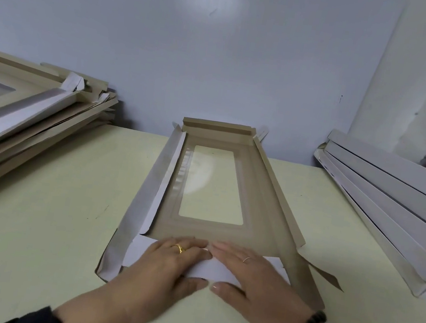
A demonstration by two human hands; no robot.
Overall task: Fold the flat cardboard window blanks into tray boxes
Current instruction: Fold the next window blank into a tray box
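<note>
Cardboard flap (207,268) under flat hands (173,262)

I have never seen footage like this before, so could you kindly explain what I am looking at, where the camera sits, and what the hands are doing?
There is no machine here. One camera worn on a person's head looks forward and down at their own bare hands. On the pale table lies a cardboard window blank, its far end already folded up. The left hand and right hand press flat on its near white flap; nothing is gripped or lifted. A stack of similar cardboard pieces sits on the left, and a stack of white-sided ones sits on the right.
</note>
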